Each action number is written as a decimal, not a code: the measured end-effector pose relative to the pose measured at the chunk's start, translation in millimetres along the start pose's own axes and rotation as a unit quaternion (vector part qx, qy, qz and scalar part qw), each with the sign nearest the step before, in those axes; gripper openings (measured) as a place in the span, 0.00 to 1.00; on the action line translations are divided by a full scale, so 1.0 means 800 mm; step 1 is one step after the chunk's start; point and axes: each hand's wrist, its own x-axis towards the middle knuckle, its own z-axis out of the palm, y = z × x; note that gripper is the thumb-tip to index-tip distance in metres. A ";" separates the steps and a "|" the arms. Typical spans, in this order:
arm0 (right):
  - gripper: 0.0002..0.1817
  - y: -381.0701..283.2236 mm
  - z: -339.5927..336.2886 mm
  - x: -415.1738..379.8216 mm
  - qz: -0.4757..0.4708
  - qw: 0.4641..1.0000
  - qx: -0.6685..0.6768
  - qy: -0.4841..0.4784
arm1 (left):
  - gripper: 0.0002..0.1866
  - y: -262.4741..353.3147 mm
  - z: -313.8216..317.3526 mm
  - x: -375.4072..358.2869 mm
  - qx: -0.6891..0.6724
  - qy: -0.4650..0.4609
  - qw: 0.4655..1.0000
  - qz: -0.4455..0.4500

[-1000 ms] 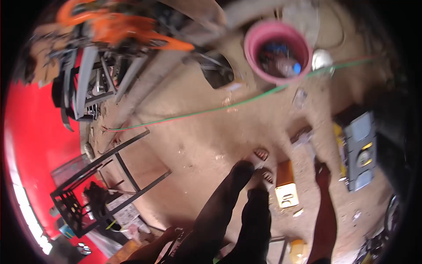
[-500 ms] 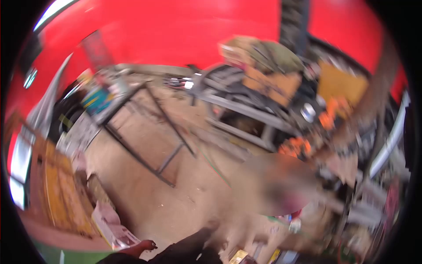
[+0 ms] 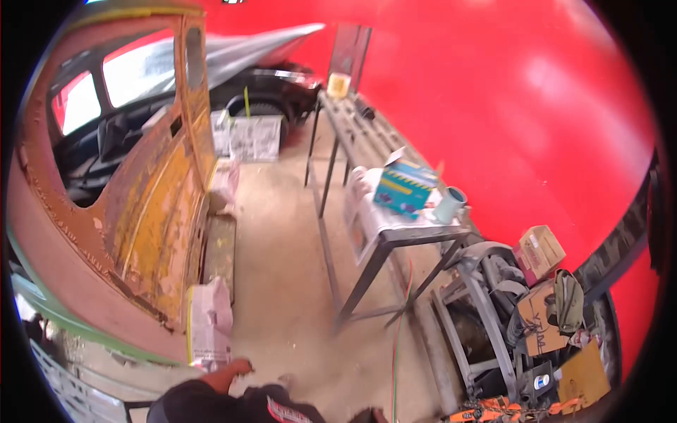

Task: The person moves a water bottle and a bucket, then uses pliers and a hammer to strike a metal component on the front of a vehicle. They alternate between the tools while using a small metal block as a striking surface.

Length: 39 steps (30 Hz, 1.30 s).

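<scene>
At the bottom of the view my left hand (image 3: 234, 370) hangs low beside the car body, its fingers loosely apart and nothing visible in them. Nearest to it is a paper-masked part (image 3: 210, 321) at the foot of the rusty, partly stripped car body (image 3: 159, 204). My right hand does not show. A dark sleeve and shirt fill the bottom edge.
A metal-framed table (image 3: 423, 236) holds a teal box (image 3: 404, 189) and a light blue cup (image 3: 450, 204). Cardboard boxes (image 3: 541, 321) and metal parts crowd the right. A thin hose (image 3: 396, 345) crosses the floor. Behind the car body stands a covered dark car (image 3: 282, 88).
My view has swung left and up, bringing the car body and table fully into sight. The boxes and orange tool have shifted to the lower right. My left hand stays low and empty.
</scene>
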 end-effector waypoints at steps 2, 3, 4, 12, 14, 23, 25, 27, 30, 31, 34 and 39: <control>0.21 -0.029 0.065 0.074 0.016 0.998 0.021 -0.061 | 0.24 0.013 -0.081 0.002 -0.068 0.044 0.995 -0.054; 0.19 -0.039 0.111 0.097 -0.003 1.000 0.012 -0.013 | 0.24 0.014 -0.111 0.014 -0.055 0.095 0.994 -0.005; 0.20 -0.044 0.158 0.115 -0.017 0.999 0.006 0.038 | 0.25 0.012 -0.136 0.023 -0.038 0.141 0.988 0.042; 0.25 -0.126 0.292 0.365 0.056 0.986 -0.085 -0.129 | 0.28 0.065 -0.336 0.073 -0.321 0.253 0.909 0.081; 0.27 -0.140 0.295 0.439 0.074 0.982 -0.152 -0.078 | 0.28 0.033 -0.337 0.126 -0.317 0.212 0.924 0.041; 0.26 -0.263 0.529 0.778 0.090 0.990 -0.038 -0.100 | 0.15 -0.136 -0.396 0.202 -0.381 0.091 0.898 -0.200; 0.26 -0.290 0.576 0.846 0.099 0.988 -0.025 -0.113 | 0.14 -0.133 -0.445 0.191 -0.473 0.170 0.843 -0.189; 0.26 -0.312 0.614 0.910 0.094 0.985 -0.027 -0.144 | 0.14 -0.153 -0.481 0.219 -0.510 0.191 0.816 -0.195; 0.29 -0.335 0.649 1.005 0.088 0.989 -0.028 -0.119 | 0.14 -0.166 -0.542 0.273 -0.510 0.202 0.810 -0.206; 0.31 -0.339 0.655 1.037 0.090 0.991 -0.032 -0.090 | 0.14 -0.177 -0.570 0.303 -0.450 0.172 0.861 -0.161; 0.34 -0.360 0.667 1.118 0.149 0.981 -0.035 -0.123 | 0.18 -0.124 -0.714 0.287 -0.377 0.153 0.892 -0.200; 0.35 -0.407 0.735 1.200 0.152 0.969 0.026 -0.193 | 0.24 -0.236 -0.880 0.510 -0.233 0.086 0.963 -0.107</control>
